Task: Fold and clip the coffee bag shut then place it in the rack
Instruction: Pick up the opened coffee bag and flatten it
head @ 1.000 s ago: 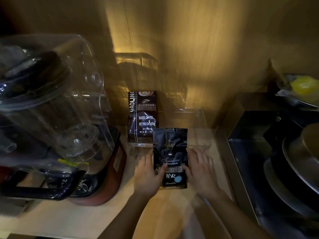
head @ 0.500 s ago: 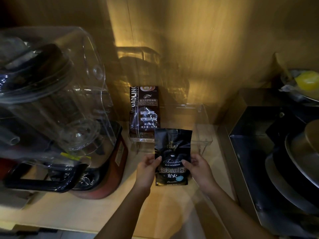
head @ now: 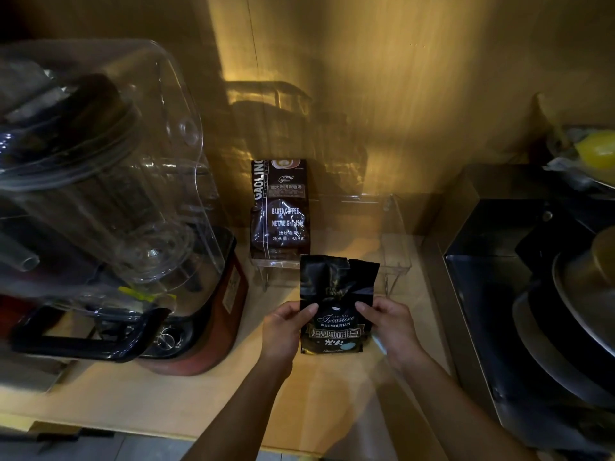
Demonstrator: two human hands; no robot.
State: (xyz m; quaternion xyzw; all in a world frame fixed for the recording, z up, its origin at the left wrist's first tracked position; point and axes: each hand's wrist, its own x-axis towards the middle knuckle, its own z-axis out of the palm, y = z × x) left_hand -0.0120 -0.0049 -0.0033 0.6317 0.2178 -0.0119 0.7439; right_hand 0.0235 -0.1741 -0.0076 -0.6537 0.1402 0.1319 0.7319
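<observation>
A black coffee bag labelled "Treasure Blue Mountain" stands upright at the middle of the wooden counter, its torn top open and unfolded. My left hand pinches its left edge and my right hand pinches its right edge, thumbs on the front. Just behind it is a clear acrylic rack. A brown "Gaoling" coffee bag stands in the rack's left side. I see no clip.
A large blender with a clear cover and red base fills the left. A dark metal tray with stacked pans sits at the right, with a yellow object behind. A wooden wall stands close behind the rack.
The bag came off the counter, where it lay flat under both hands, and now stands upright. My hands shifted from its lower sides up to its middle edges.
</observation>
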